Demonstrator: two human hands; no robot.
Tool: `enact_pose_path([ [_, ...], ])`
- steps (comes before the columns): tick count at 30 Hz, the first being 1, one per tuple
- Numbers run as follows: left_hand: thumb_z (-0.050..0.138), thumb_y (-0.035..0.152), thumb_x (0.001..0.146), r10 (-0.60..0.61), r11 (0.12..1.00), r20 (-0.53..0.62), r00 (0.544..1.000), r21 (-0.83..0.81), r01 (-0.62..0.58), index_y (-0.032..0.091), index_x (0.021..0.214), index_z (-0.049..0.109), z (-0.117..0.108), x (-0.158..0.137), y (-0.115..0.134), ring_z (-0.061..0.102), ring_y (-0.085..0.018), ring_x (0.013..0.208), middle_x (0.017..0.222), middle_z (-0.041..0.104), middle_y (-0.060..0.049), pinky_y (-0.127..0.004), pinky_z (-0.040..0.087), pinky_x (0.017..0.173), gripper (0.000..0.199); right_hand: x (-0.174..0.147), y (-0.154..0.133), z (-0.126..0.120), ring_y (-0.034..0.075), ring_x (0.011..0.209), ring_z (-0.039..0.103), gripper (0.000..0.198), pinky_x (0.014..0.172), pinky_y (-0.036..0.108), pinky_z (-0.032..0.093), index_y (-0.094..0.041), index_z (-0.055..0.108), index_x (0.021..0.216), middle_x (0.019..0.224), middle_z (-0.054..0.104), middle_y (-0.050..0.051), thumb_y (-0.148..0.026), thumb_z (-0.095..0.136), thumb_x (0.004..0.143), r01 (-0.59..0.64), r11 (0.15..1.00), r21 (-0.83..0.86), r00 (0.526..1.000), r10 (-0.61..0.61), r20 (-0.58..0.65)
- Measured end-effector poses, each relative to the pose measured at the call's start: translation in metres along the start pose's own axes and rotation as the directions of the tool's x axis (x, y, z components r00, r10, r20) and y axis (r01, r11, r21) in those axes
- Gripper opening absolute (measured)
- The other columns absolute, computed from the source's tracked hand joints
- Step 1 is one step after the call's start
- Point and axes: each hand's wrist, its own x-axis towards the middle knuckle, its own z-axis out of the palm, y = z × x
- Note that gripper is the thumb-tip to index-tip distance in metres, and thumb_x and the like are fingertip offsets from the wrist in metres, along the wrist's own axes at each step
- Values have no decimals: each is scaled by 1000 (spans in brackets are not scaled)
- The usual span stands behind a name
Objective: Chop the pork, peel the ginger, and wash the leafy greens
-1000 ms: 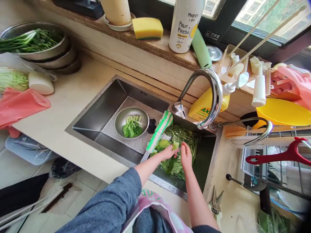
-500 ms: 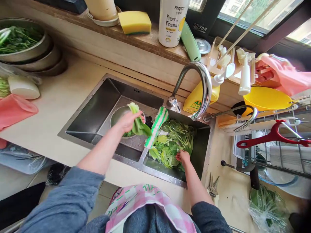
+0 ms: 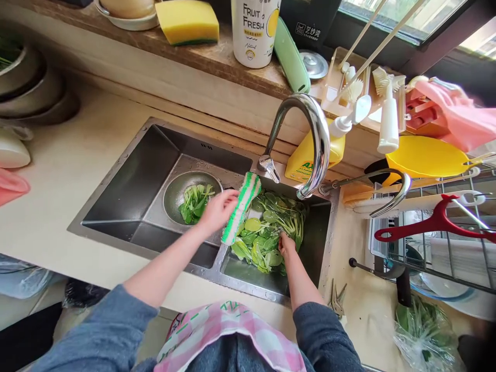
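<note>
In the right sink basin lies a heap of wet leafy greens (image 3: 265, 240). My right hand (image 3: 287, 245) reaches into its right side, fingers curled among the stems, with the fingertips hidden. My left hand (image 3: 219, 211) hovers over the left basin near the divider, fingers apart and nothing in them. Just beyond its fingertips, a green-and-white striped cloth (image 3: 242, 209) is draped over the divider. Behind the left hand, a round metal strainer (image 3: 170, 194) in the left basin holds a small bunch of leafy greens (image 3: 196, 201).
A curved chrome faucet (image 3: 321, 139) rises behind the divider, beside a yellow detergent bottle (image 3: 300, 160). The dish rack (image 3: 422, 258) stands at the right with a red peeler (image 3: 437, 222). Stacked metal bowls (image 3: 34, 98) sit at the left. Scissors (image 3: 338, 298) lie near the right basin.
My left hand has let go of a bunch of greens, now in the strainer, and moved right toward the cloth. My right hand stays in the heap. The view has shifted right.
</note>
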Motion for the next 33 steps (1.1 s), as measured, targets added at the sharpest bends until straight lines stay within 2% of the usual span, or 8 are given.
enact_pose_path([
  [4, 55, 27, 76, -12, 992, 379, 925, -111, 59, 19, 102, 63, 90, -19, 9, 61, -16, 75, 83, 67, -2, -26, 48, 74, 28, -20, -10, -12, 14, 47, 54, 20, 44, 26, 46, -22, 50, 62, 45, 53, -3, -36, 63, 66, -88, 996, 14, 991, 86, 103],
  [7, 56, 24, 74, -156, 985, 405, 901, -8, 174, 14, 100, 64, 145, -18, -16, 61, -18, 75, 86, 67, -7, -28, 47, 75, 29, -39, -20, -24, 14, 55, 59, 19, 48, 24, 46, -20, 54, 66, 61, 64, 2, -33, 67, 62, -101, 995, 11, 972, 96, 216],
  [10, 57, 27, 74, -174, 981, 404, 898, -12, 195, 13, 94, 65, 171, -16, -39, 59, -19, 81, 87, 67, -8, -29, 44, 77, 26, -53, -29, -31, 14, 58, 60, 26, 47, 21, 44, -18, 56, 70, 69, 67, 3, -32, 72, 56, -93, 996, -4, 950, 90, 299],
  [18, 50, 44, 78, -124, 955, 523, 843, -167, 244, 13, 73, 62, 162, -21, -51, 47, -13, 59, 56, 50, 2, -23, 37, 57, 33, -55, -42, -23, 8, 47, 49, 43, 42, 18, 35, -21, 56, 91, 61, 58, -6, -31, 74, 53, 63, 998, -15, 953, -56, 299],
  [23, 50, 38, 78, -128, 944, 438, 890, -222, 246, 13, 75, 59, 165, -23, -53, 50, -14, 69, 68, 56, 0, -24, 39, 64, 27, -64, -49, -8, 10, 49, 54, 42, 49, 23, 45, -22, 56, 96, 63, 57, -6, -31, 70, 58, 87, 996, 15, 917, -86, 390],
  [27, 59, 33, 75, -165, 871, 474, 865, -342, 354, 12, 83, 57, 170, -26, -55, 53, -12, 66, 74, 60, -1, -25, 42, 66, 23, -65, -52, 2, 17, 58, 61, 36, 56, 30, 50, -20, 58, 93, 64, 61, -2, -33, 66, 60, 74, 997, -19, 945, -64, 321],
  [30, 65, 32, 72, -165, 751, 562, 810, -460, 473, 12, 96, 54, 167, -26, -56, 57, -11, 64, 82, 63, -4, -26, 44, 67, 33, -72, -57, -11, 17, 56, 59, 32, 53, 29, 48, -20, 59, 90, 65, 62, 0, -37, 64, 63, 87, 995, -57, 976, -74, 203],
  [33, 69, 32, 70, -157, 662, 611, 776, -518, 542, 12, 99, 52, 160, -23, -53, 60, -11, 63, 85, 66, -7, -28, 45, 71, 39, -100, -57, -55, 18, 62, 58, 36, 59, 31, 48, -20, 59, 96, 75, 64, 4, -44, 59, 69, 222, 957, -186, 975, -215, 60],
])
